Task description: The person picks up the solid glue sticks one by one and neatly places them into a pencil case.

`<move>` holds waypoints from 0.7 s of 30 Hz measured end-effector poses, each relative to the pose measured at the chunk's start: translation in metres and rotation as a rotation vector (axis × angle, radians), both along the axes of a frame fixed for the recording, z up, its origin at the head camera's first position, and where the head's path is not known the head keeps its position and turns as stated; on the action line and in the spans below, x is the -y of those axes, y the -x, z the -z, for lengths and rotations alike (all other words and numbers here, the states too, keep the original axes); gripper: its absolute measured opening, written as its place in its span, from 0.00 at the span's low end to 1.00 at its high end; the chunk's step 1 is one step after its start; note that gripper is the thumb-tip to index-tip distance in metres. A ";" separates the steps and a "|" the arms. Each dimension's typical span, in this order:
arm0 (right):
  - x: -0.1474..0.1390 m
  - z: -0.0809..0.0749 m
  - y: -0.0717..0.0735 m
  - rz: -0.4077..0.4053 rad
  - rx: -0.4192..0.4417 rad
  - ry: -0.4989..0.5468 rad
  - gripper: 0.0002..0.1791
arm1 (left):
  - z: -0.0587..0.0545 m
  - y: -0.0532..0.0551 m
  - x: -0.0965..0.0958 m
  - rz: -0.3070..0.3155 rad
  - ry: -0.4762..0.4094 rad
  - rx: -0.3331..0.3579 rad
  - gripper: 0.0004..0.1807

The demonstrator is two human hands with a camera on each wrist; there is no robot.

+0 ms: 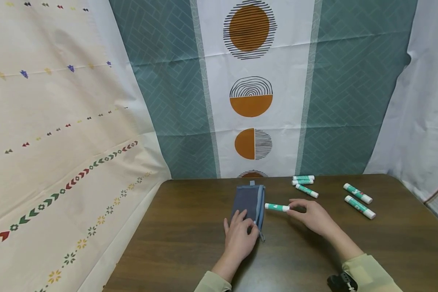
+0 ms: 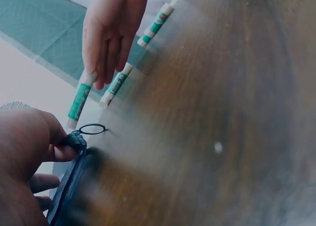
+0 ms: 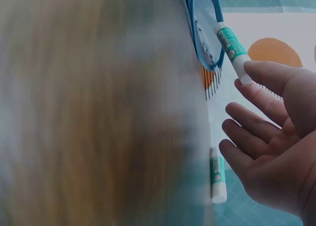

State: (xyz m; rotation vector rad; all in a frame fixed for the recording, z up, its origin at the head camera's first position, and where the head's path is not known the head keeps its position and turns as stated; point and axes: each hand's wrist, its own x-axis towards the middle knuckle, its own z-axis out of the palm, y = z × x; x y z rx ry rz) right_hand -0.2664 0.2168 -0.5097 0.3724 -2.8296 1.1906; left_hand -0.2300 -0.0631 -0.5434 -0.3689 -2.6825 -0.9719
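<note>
A dark blue zippered pouch (image 1: 245, 198) lies on the table. My left hand (image 1: 239, 239) rests over its near end and pinches the zipper edge between thumb and forefinger. A cord loop hangs at that corner. My right hand (image 1: 314, 217) holds a green-and-white glue stick (image 1: 276, 207) by one end, between thumb and forefinger, the other fingers loosely extended. In the right wrist view, the pouch's blue rim (image 3: 217, 6) stands parted, and the far tip of the glue stick (image 3: 231, 45) is at that opening. Whether the tip is inside, I cannot tell.
Several more glue sticks lie on the brown table (image 1: 190, 227): a group (image 1: 303, 181) at the back edge and a pair (image 1: 359, 207) farther right. Patterned cloth (image 1: 255, 154) hangs behind the table, and a cream cloth (image 1: 58, 162) hangs along the left.
</note>
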 end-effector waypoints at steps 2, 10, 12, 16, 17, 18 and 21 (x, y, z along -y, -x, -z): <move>0.004 -0.001 0.000 -0.009 0.013 0.004 0.18 | 0.000 0.000 0.000 0.000 -0.002 0.004 0.12; 0.018 0.002 -0.003 -0.030 0.077 0.045 0.16 | 0.000 -0.002 -0.001 0.000 -0.029 0.013 0.12; 0.020 0.002 -0.004 -0.034 0.087 0.047 0.15 | 0.000 -0.002 -0.002 0.000 -0.037 0.014 0.12; 0.023 0.000 -0.005 -0.048 0.097 0.042 0.12 | 0.000 -0.002 -0.002 -0.005 -0.041 0.017 0.13; 0.024 0.000 -0.006 -0.056 0.097 0.038 0.12 | 0.000 -0.001 -0.002 -0.007 -0.041 0.017 0.12; 0.025 -0.001 -0.006 -0.056 0.102 0.041 0.12 | -0.001 -0.001 -0.002 -0.008 -0.039 0.018 0.12; 0.029 0.000 -0.005 -0.059 0.109 0.043 0.10 | -0.001 0.000 -0.002 -0.012 -0.033 0.020 0.12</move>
